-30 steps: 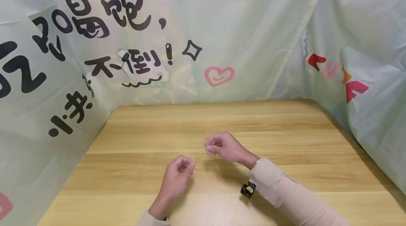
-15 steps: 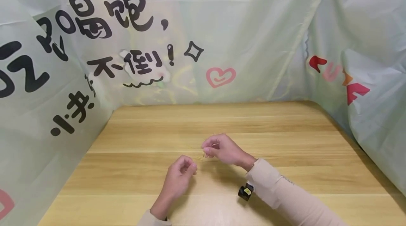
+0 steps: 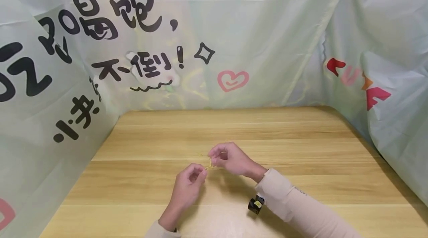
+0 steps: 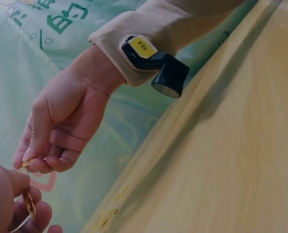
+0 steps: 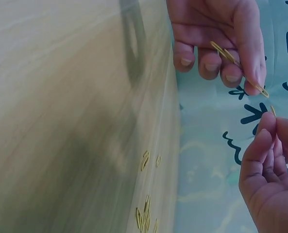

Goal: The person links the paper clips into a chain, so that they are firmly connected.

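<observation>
My left hand [image 3: 187, 184] pinches a gold paper clip [image 5: 263, 91] between thumb and forefinger; its looped end sticks out past the fingertips. Linked behind it, more gold clip [image 5: 224, 52] hangs across the curled fingers, also visible as a dangling loop [image 4: 30, 204] in the left wrist view. Opposite, my right hand [image 3: 232, 160] pinches another gold paper clip [image 5: 273, 111], mostly hidden by the fingertips. The two clips' ends meet closely, overlapping in the left wrist view. Both hands are held above the wooden table [image 3: 284, 130].
Several loose gold paper clips [image 5: 144, 218] lie in a cluster on the table beyond the hands, with a few more [image 5: 144, 160] nearby. A black wrist camera [image 3: 256, 204] hangs from the right sleeve. Printed cloth [image 3: 267, 45] encloses the table's back and sides.
My right hand has moved left and slightly down, bringing its paper clip up to the one in my left hand. The left hand has stayed almost still.
</observation>
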Action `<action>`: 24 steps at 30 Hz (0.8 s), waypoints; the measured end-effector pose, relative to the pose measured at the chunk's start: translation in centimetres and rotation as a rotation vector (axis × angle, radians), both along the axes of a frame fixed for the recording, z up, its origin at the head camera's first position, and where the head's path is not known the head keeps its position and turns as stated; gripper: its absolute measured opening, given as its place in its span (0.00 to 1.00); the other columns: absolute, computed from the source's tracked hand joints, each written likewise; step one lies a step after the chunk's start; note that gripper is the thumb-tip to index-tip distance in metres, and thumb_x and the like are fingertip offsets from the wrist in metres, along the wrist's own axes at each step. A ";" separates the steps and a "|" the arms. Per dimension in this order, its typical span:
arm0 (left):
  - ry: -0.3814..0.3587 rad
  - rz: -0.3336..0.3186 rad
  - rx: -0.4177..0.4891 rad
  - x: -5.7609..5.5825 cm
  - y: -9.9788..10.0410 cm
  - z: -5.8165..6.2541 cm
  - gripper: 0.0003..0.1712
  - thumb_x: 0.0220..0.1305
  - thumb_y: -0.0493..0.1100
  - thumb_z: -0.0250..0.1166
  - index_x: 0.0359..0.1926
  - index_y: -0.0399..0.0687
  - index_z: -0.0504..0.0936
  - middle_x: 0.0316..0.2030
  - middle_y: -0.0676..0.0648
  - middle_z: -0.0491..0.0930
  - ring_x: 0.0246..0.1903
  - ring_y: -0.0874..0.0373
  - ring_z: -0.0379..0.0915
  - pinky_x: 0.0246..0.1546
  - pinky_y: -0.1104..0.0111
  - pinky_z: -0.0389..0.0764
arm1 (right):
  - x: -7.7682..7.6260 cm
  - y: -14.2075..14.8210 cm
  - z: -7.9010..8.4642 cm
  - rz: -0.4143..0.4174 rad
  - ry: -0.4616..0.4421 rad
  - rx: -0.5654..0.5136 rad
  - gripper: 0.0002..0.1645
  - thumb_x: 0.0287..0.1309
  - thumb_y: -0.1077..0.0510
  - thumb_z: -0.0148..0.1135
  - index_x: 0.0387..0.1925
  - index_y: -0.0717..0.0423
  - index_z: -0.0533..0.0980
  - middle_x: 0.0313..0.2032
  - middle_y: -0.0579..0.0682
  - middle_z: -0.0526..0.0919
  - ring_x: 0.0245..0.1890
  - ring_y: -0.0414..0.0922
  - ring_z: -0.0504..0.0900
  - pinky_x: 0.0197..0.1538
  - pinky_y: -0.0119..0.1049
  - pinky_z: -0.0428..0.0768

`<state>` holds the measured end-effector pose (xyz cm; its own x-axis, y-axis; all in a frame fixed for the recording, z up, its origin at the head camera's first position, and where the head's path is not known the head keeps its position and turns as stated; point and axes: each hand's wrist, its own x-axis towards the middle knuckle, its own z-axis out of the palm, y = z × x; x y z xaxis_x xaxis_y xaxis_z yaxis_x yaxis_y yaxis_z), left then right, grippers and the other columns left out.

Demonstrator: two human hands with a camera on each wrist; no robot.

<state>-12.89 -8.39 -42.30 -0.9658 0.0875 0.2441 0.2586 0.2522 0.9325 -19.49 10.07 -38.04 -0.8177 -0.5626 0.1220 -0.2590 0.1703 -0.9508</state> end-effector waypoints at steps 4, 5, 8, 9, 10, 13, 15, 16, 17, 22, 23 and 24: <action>0.027 0.037 -0.038 -0.1 0.0 -0.2 0.05 0.66 0.40 0.64 0.38 0.43 0.81 0.29 0.49 0.79 0.29 0.61 0.73 0.35 0.71 0.76 | 0.1 -0.3 0.0 0.007 -0.006 0.007 0.09 0.59 0.73 0.59 0.42 0.67 0.79 0.38 0.60 0.79 0.38 0.47 0.82 0.45 0.37 0.83; 0.034 0.044 -0.047 -0.1 0.0 -0.2 0.04 0.65 0.40 0.64 0.38 0.44 0.81 0.28 0.51 0.79 0.29 0.61 0.73 0.34 0.71 0.75 | 0.1 -0.4 0.0 0.007 -0.009 0.010 0.10 0.59 0.73 0.59 0.42 0.66 0.79 0.39 0.61 0.79 0.38 0.47 0.82 0.45 0.38 0.83; 0.053 0.056 -0.055 -0.1 0.0 -0.2 0.04 0.65 0.40 0.65 0.37 0.45 0.82 0.28 0.54 0.79 0.29 0.61 0.73 0.34 0.71 0.76 | 0.2 -0.5 0.0 0.004 -0.018 0.023 0.10 0.59 0.73 0.59 0.42 0.64 0.80 0.39 0.59 0.80 0.38 0.47 0.82 0.44 0.37 0.83; 0.057 0.057 -0.053 -0.1 0.0 -0.3 0.03 0.64 0.40 0.65 0.36 0.45 0.82 0.28 0.54 0.79 0.29 0.61 0.73 0.34 0.71 0.76 | 0.2 -0.5 -0.1 0.003 -0.014 0.028 0.10 0.59 0.72 0.59 0.42 0.64 0.80 0.38 0.58 0.80 0.38 0.47 0.82 0.45 0.37 0.83; 0.061 0.058 -0.051 -0.2 0.0 -0.3 0.03 0.64 0.40 0.65 0.36 0.45 0.82 0.28 0.54 0.79 0.29 0.61 0.73 0.34 0.71 0.76 | 0.2 -0.5 -0.1 0.005 -0.008 0.030 0.10 0.59 0.72 0.60 0.42 0.65 0.80 0.38 0.57 0.80 0.38 0.47 0.81 0.45 0.38 0.82; 0.066 0.066 -0.058 -0.2 -0.1 -0.3 0.04 0.65 0.40 0.65 0.36 0.45 0.82 0.29 0.53 0.80 0.30 0.61 0.74 0.35 0.70 0.77 | 0.1 -0.4 -0.1 0.015 -0.002 0.032 0.09 0.59 0.71 0.61 0.42 0.65 0.80 0.36 0.55 0.80 0.38 0.46 0.81 0.46 0.38 0.82; 0.070 0.074 -0.066 -0.2 -0.1 -0.4 0.04 0.65 0.40 0.65 0.36 0.45 0.82 0.30 0.53 0.81 0.31 0.60 0.75 0.37 0.69 0.78 | 0.1 -0.4 -0.1 0.024 -0.007 0.029 0.09 0.59 0.71 0.61 0.42 0.67 0.79 0.36 0.55 0.80 0.38 0.46 0.81 0.47 0.39 0.81; 0.073 0.077 -0.068 -0.2 -0.1 -0.4 0.03 0.65 0.40 0.65 0.36 0.45 0.82 0.30 0.53 0.81 0.31 0.60 0.76 0.37 0.69 0.78 | 0.1 -0.4 -0.1 0.028 -0.018 0.026 0.09 0.59 0.71 0.61 0.42 0.67 0.79 0.36 0.55 0.80 0.38 0.46 0.81 0.47 0.40 0.82; 0.078 0.079 -0.069 -0.2 -0.1 -0.4 0.03 0.64 0.40 0.65 0.35 0.45 0.82 0.30 0.53 0.82 0.32 0.60 0.76 0.37 0.69 0.79 | 0.2 -0.4 -0.1 0.028 -0.029 0.026 0.10 0.59 0.71 0.61 0.43 0.68 0.79 0.36 0.56 0.80 0.38 0.46 0.81 0.47 0.41 0.82; 0.143 0.074 -0.071 -0.2 0.0 -0.5 0.03 0.64 0.38 0.65 0.35 0.43 0.82 0.29 0.53 0.81 0.29 0.62 0.76 0.33 0.70 0.80 | 0.4 -0.4 -0.1 0.032 -0.066 0.032 0.11 0.58 0.71 0.61 0.44 0.70 0.78 0.36 0.55 0.81 0.38 0.46 0.81 0.46 0.41 0.82; 0.168 0.074 -0.076 -0.3 0.0 -0.6 0.03 0.64 0.38 0.65 0.34 0.42 0.82 0.28 0.53 0.81 0.28 0.63 0.76 0.32 0.70 0.80 | 0.4 -0.4 -0.1 0.036 -0.070 0.032 0.11 0.58 0.71 0.61 0.44 0.71 0.78 0.36 0.55 0.81 0.38 0.46 0.81 0.46 0.40 0.82; 0.199 0.073 -0.084 -0.3 0.0 -0.6 0.03 0.64 0.37 0.64 0.34 0.42 0.82 0.28 0.53 0.81 0.27 0.63 0.75 0.31 0.70 0.80 | 0.4 -0.4 -0.1 0.042 -0.074 0.031 0.11 0.58 0.71 0.61 0.44 0.71 0.78 0.36 0.54 0.82 0.38 0.46 0.82 0.46 0.40 0.82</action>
